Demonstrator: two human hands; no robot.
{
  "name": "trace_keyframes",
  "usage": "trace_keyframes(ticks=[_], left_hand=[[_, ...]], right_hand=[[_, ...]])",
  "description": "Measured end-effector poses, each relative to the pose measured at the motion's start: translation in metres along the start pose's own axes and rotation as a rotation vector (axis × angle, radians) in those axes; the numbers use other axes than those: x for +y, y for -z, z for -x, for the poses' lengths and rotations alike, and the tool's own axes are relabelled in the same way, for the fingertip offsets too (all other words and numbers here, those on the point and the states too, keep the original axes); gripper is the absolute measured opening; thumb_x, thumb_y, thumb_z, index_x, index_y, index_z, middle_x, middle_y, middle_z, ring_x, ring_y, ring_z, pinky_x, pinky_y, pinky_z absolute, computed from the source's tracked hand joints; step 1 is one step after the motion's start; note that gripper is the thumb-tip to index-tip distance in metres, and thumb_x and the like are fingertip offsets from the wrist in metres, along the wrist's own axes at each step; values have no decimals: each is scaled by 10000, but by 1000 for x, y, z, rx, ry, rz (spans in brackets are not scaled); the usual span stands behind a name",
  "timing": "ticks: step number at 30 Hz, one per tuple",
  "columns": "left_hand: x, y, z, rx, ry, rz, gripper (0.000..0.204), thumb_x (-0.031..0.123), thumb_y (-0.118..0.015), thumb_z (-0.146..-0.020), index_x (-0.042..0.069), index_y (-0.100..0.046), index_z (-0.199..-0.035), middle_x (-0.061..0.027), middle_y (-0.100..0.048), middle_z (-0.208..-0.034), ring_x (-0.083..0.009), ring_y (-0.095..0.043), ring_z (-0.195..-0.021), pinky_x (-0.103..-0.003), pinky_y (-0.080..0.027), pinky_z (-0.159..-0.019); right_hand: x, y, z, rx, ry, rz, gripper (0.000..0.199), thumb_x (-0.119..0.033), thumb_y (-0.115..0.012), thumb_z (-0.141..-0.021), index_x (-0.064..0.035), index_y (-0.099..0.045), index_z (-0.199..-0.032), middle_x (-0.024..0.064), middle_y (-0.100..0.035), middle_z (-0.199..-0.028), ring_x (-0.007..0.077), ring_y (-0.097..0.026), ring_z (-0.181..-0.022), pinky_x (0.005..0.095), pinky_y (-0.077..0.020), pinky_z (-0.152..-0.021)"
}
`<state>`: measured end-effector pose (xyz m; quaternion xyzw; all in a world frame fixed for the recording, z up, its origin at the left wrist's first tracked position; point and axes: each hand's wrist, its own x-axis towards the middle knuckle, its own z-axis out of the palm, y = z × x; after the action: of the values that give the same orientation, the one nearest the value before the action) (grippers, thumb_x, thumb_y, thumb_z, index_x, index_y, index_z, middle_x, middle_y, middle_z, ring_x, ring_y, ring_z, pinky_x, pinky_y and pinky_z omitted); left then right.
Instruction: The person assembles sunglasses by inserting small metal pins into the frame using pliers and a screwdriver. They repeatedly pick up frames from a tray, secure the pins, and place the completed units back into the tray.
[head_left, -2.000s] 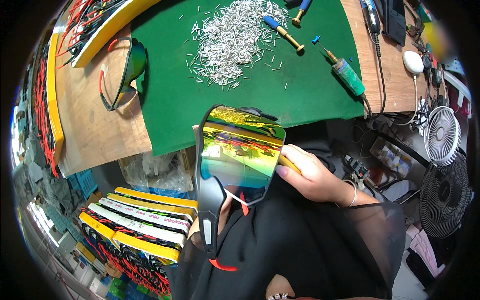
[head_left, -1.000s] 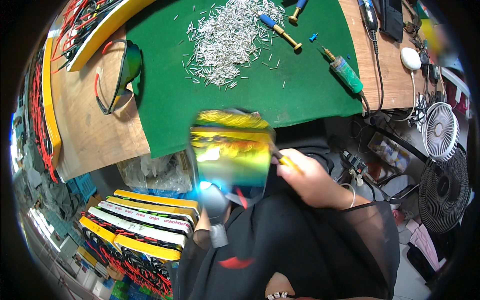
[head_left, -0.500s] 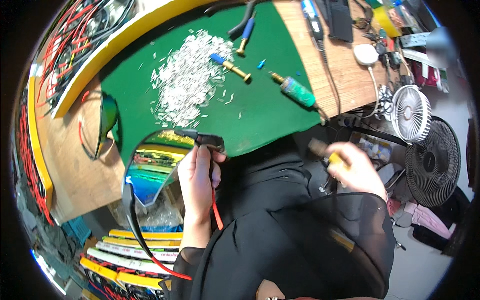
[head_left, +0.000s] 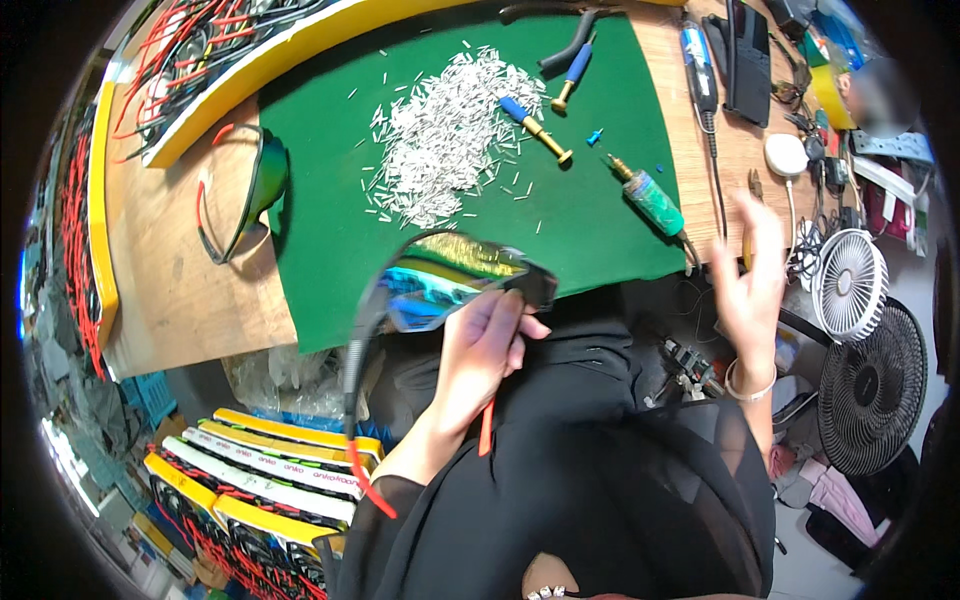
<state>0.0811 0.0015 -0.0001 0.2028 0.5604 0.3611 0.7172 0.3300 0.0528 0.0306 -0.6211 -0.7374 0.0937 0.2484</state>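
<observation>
My left hand (head_left: 485, 340) grips a pair of wraparound sunglasses (head_left: 440, 285) near one hinge, above the table's front edge. Their mirrored lens shines gold, green and blue, and the black temples end in red tips. Off to the right, my right hand (head_left: 752, 275) is raised, fingers apart and somewhat blurred. Beside and partly behind those fingers is a yellow-handled tool that looks like pliers (head_left: 755, 186); whether the hand touches it is unclear. A second pair of sunglasses (head_left: 268, 178) stands at the left edge of the green mat (head_left: 330, 290).
Small white strips (head_left: 440, 140) lie heaped on the mat. Two blue-and-brass screwdrivers (head_left: 540, 132), a green-handled corded tool (head_left: 652, 200) and a blue pin (head_left: 595, 137) are nearby. Yellow-edged trays (head_left: 215, 95) of glasses stand left. A white fan (head_left: 850, 285) stands right.
My right hand has risen from beside my lap to the table's right edge; the blurred yellow-handled tool is no longer in its grip. The sunglasses in my left hand have shifted right and tilted.
</observation>
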Motion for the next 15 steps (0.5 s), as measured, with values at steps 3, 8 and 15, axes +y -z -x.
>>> trace_keyframes(ticks=[3, 8, 15], left_hand=[[-14, 1, -2, -43, -15, -229, 335, 275, -422, -930, 37, -563, -741, 17, -483, -545, -34, -386, -441, -180, -282, -410], [-13, 8, 6, -154, 22, 28, 226, 219, -436, -919, 30, -537, -992, -30, -537, -677, -52, -426, -480, -176, -317, -436], [-7, 19, 19, -157, 161, 234, 250, 137, -431, -913, 34, -479, -1136, -65, -612, -833, -18, -363, -439, -144, -263, -393]], right_hand=[[-64, -15, -4, -656, -167, -716, 425, -147, -659, -744, -36, -515, -1128, 129, -551, -981, 230, -566, -709, 300, -472, -617], [-72, -63, -11, -363, 292, -561, 220, -35, -602, -758, -12, -572, -974, 134, -578, -768, 259, -577, -631, 304, -467, -573], [-83, -71, -12, -487, 23, -723, 104, -13, -525, -816, 2, -576, -906, 135, -575, -750, 272, -580, -649, 313, -460, -577]])
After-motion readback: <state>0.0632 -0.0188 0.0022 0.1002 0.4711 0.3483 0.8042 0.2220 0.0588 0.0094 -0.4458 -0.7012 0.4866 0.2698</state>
